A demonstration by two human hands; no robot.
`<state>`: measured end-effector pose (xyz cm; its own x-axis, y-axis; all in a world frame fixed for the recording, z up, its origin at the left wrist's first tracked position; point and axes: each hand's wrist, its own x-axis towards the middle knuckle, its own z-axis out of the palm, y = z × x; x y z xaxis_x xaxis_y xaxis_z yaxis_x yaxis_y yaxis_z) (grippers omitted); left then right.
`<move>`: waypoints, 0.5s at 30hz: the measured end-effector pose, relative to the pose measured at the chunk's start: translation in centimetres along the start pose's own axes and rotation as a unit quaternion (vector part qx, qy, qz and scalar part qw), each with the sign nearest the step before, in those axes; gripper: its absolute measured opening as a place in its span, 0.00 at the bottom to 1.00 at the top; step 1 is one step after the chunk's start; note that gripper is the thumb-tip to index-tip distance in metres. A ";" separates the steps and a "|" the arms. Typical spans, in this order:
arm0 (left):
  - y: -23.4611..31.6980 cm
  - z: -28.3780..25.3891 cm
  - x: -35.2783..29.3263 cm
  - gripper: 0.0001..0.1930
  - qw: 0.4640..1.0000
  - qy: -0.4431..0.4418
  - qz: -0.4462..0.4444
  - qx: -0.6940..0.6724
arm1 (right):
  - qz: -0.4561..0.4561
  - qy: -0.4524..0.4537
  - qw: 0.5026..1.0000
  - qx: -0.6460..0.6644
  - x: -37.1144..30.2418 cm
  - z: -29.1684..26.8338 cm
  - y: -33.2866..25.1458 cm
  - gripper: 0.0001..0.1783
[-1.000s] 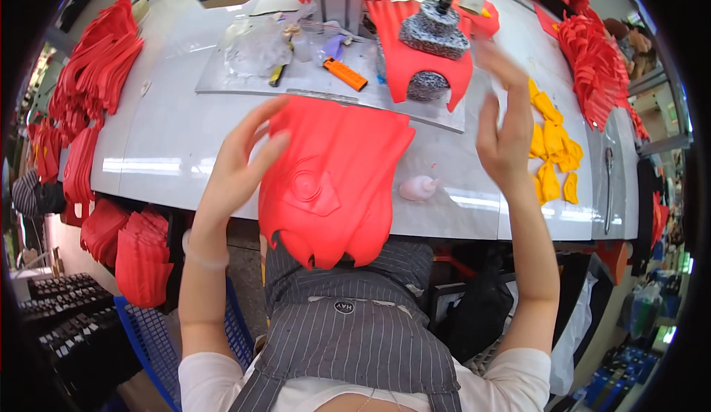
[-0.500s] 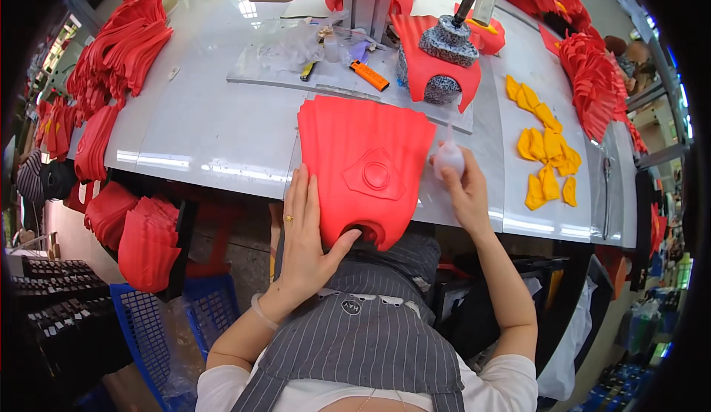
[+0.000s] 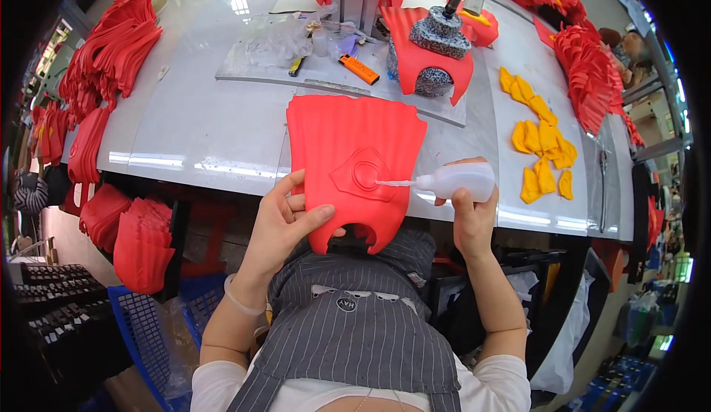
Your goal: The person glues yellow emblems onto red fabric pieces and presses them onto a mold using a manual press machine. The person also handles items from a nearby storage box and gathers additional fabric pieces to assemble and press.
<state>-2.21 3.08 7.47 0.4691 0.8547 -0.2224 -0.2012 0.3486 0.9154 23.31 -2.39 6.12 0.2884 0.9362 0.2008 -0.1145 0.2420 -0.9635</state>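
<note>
Presently, I find my left hand (image 3: 281, 223) closed on the lower left edge of the red moulded piece (image 3: 318, 145), which overhangs the front of the white table (image 3: 211, 134). My right hand (image 3: 474, 227) is clamped around a translucent squeeze bottle (image 3: 458, 180), its nozzle (image 3: 401, 183) pointing left at the raised ring (image 3: 366, 176); contact I cannot confirm. Yellow pieces (image 3: 546, 138) lie to the right.
</note>
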 end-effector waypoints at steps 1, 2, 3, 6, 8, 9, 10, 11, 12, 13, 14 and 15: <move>-0.2 -0.1 0.0 0.27 1.000 0.001 -0.001 -0.001 | 0.001 -0.001 1.000 0.000 0.2 0.2 -0.2 0.19; -0.6 -0.2 0.1 0.26 1.000 0.008 0.004 -0.011 | -0.033 -0.020 0.998 -0.047 0.5 0.4 -0.4 0.19; -0.9 -0.4 0.2 0.26 1.000 0.014 0.010 -0.021 | -0.067 -0.038 0.993 -0.094 0.9 0.6 -0.5 0.19; -1.2 -0.5 0.4 0.26 0.999 0.019 0.016 -0.032 | -0.101 -0.064 0.981 -0.150 1.4 1.3 -0.6 0.20; -1.3 -0.6 0.4 0.26 0.999 0.016 0.019 -0.033 | -0.103 -0.077 0.978 -0.167 1.5 1.7 -0.6 0.19; -1.3 -0.8 0.5 0.26 0.999 0.017 0.018 -0.034 | -0.102 -0.078 0.978 -0.166 1.6 1.9 -0.6 0.19; -1.3 -0.9 0.5 0.26 0.999 0.012 0.017 -0.032 | -0.104 -0.079 0.976 -0.174 1.6 2.0 -0.6 0.19; -1.3 -0.9 0.5 0.26 0.999 0.006 0.015 -0.031 | -0.106 -0.080 0.975 -0.181 1.6 2.1 -0.6 0.20; -1.3 -1.0 0.5 0.26 0.999 0.000 0.014 -0.029 | -0.108 -0.080 0.973 -0.188 1.7 2.2 -0.7 0.20; -1.3 -1.1 0.5 0.26 0.999 0.000 0.014 -0.030 | -0.108 -0.080 0.973 -0.189 1.7 2.2 -0.8 0.20; -1.3 -1.2 0.5 0.26 0.999 0.002 0.015 -0.031 | -0.116 -0.087 0.969 -0.198 1.7 2.3 -0.9 0.20; -1.3 -1.2 0.5 0.26 0.999 0.003 0.016 -0.032 | -0.125 -0.094 0.966 -0.207 1.7 2.4 -1.0 0.19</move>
<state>-2.74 3.53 5.71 0.4562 0.8681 -0.1956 -0.2707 0.3448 0.8988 21.63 -0.39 7.84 0.0754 0.9010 0.4273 0.3380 0.3800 -0.8610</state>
